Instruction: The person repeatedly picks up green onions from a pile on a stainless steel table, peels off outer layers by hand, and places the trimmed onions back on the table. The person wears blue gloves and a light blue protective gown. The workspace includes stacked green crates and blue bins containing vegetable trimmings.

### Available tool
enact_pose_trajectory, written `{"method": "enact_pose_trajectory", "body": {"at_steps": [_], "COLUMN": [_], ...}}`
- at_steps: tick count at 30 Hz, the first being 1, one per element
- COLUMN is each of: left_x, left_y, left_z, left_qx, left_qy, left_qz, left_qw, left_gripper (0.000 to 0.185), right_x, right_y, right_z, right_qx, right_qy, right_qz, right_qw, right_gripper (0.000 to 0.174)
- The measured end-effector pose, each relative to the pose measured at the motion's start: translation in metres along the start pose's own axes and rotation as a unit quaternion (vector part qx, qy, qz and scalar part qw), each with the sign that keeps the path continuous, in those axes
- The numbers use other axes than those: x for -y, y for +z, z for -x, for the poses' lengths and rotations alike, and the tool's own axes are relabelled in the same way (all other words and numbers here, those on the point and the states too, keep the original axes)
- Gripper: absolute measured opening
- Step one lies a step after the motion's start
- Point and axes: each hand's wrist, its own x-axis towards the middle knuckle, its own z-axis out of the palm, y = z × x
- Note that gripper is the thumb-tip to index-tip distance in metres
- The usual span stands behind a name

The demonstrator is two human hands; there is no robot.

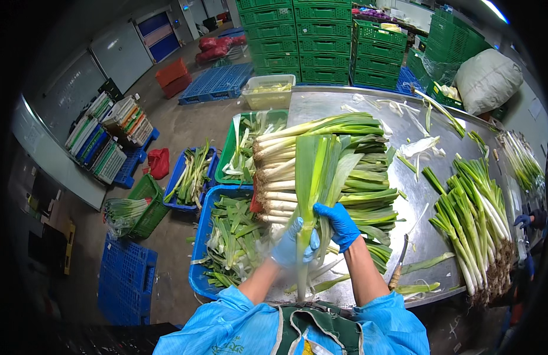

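Note:
In front of my body I hold a large leek (313,173) upright, its broad green leaves fanned out at the top. My left hand (294,244), in a blue glove, is closed around its stalk. My right hand (340,226), also gloved, grips the outer leaves at the stalk's right side. Behind the held leek lies a pile of leeks (274,173), roots to the left and leaves to the right. A knife with a wooden handle (395,277) rests on the metal table (416,208) to the right of my right forearm.
Left of the table, a blue tub (196,253) contains cut leaves, with a green crate (220,171) beyond it. More rooted leeks (473,222) lie at the table's right. Another person's gloved hand (523,220) shows at the far right. Stacked green crates (296,44) stand behind.

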Motion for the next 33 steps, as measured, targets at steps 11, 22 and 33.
{"method": "enact_pose_trajectory", "body": {"at_steps": [11,22,33], "left_x": [0.000,-0.011,-0.102], "left_y": [0.018,-0.003,-0.012], "left_z": [-0.004,0.040,0.107], "left_qx": [-0.221,-0.261,-0.139], "left_qy": [0.203,0.239,0.346], "left_qz": [-0.155,-0.107,-0.002], "left_qw": [0.941,0.929,0.928], "left_gripper": [0.025,0.030,0.042], "right_x": [-0.020,0.021,-0.027], "right_y": [0.023,-0.133,0.058], "right_z": [0.002,0.001,-0.037], "right_qx": [-0.178,-0.264,0.005], "right_qy": [-0.055,-0.283,-0.008], "right_qz": [-0.084,-0.142,0.295], "right_qw": [0.979,0.911,0.955], "right_gripper": [0.028,0.017,0.054]}}
